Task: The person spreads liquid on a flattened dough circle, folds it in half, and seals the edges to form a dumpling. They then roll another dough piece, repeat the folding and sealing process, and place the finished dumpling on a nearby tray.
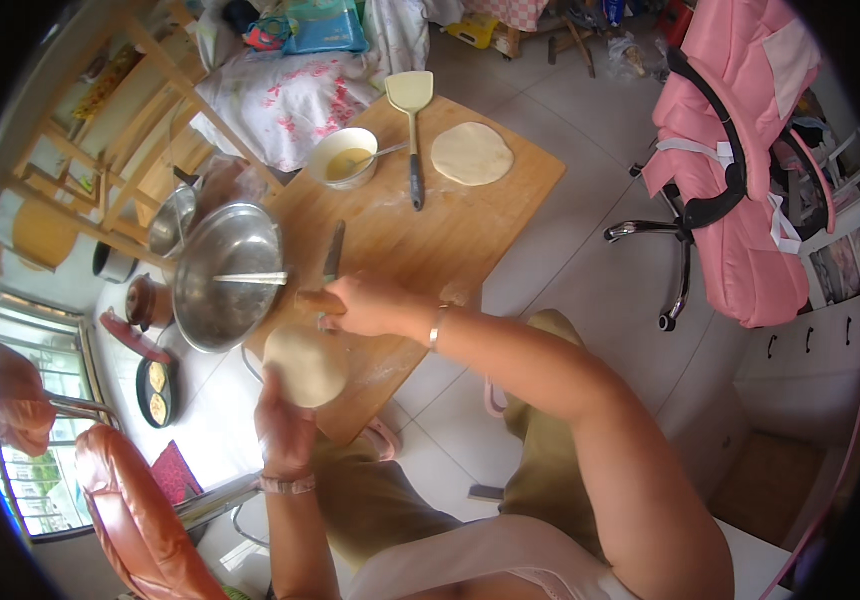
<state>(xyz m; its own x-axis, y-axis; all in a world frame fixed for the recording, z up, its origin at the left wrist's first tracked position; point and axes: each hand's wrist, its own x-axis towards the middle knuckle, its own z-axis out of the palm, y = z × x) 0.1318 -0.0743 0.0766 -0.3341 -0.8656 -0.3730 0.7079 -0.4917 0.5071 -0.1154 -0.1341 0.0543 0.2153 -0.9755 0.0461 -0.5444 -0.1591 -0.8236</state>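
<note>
My left hand (pixel 285 424) holds the lower left edge of a round, flat piece of dough (pixel 305 366) near the board's left edge. In my right hand (pixel 358 304) is the end of a wooden rolling pin (pixel 319 301), just above that dough. A knife (pixel 334 251) lies beyond my right hand, its dark handle pointing away and the rest partly hidden. Another flat dough round (pixel 472 154) rests at the far end of the wooden board (pixel 430 244). Beside it lies a spatula (pixel 413 142) with a cream head. A white bowl (pixel 343 158) holds yellowish liquid and a spoon.
A large steel basin (pixel 227 277) with a light-coloured utensil across it stands left of the board. Further left is a dark pan (pixel 157 392) with two flatbreads. A pink wheeled chair (pixel 730 165) stands at the right, and an orange-brown padded chair (pixel 141 517) at the lower left.
</note>
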